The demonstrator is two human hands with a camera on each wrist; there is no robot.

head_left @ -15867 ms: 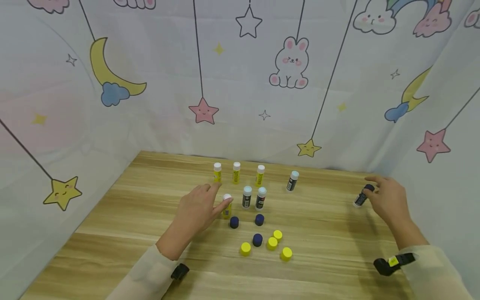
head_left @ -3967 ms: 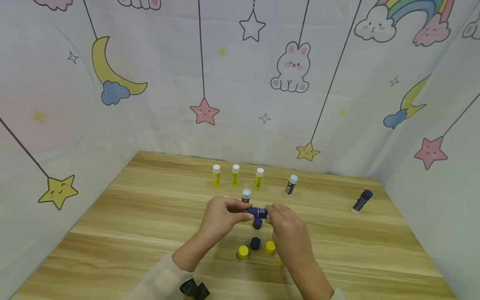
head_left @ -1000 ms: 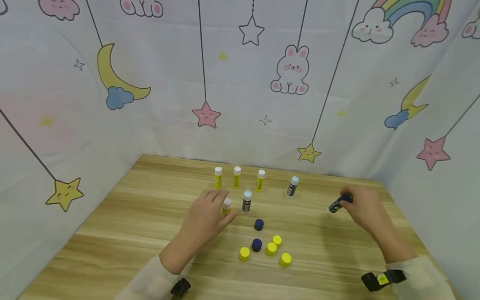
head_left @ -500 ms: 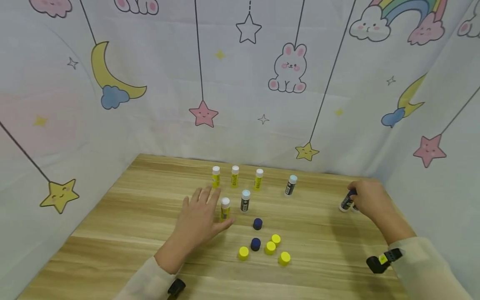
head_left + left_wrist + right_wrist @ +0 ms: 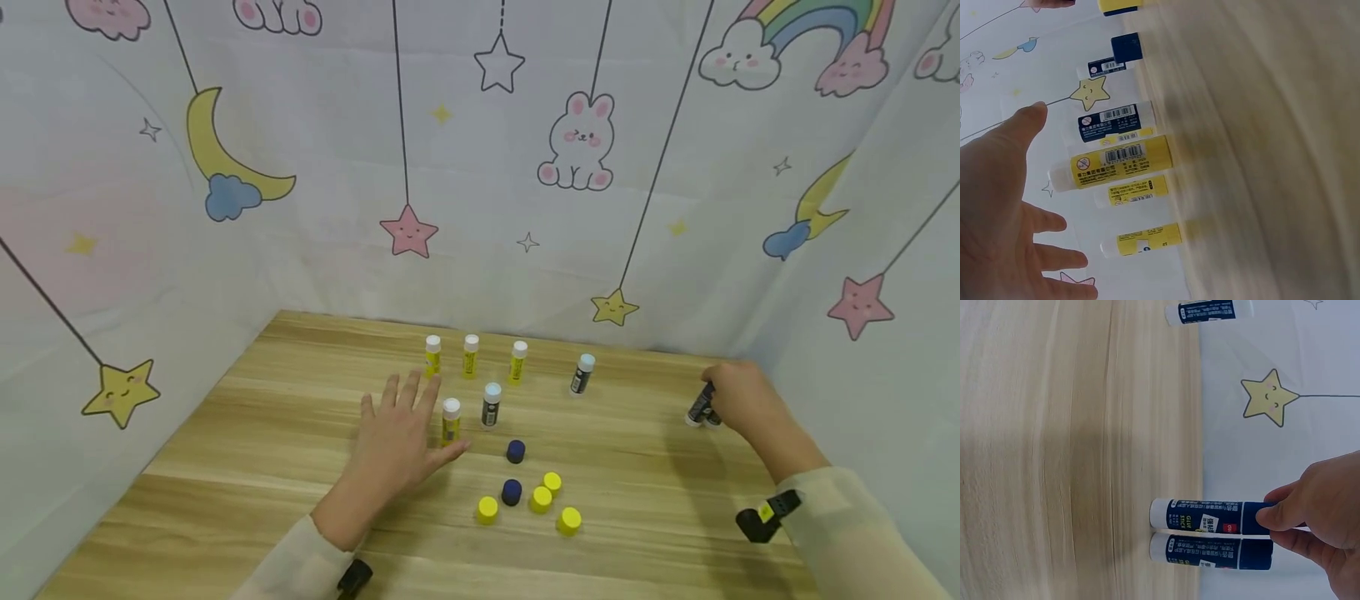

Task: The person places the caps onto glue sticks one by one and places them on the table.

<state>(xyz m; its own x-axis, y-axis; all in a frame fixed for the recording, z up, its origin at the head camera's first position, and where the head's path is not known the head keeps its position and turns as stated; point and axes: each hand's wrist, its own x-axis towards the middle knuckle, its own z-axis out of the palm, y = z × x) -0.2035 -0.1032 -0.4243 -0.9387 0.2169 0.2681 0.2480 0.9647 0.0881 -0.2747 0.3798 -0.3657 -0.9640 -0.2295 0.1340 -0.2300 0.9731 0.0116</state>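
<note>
At the table's right side, my right hand pinches the dark blue cap of a glue stick between thumb and fingers. That stick stands upright, side by side with a second capped dark blue glue stick. My left hand is spread with its fingers straight and holds nothing. Its thumb and forefinger lie around a yellow capless glue stick, which stands upright with its white top showing. A capless dark blue glue stick stands just to the right of it.
Three yellow capless glue sticks and a dark blue one stand along the back. In front lie two dark blue caps and several yellow caps. A printed curtain borders the wooden table.
Earlier both hands held a dark blue glue stick and cap together over the middle. My right hand has since carried the capped stick rightward, beside the other; my left has let go and spread.
</note>
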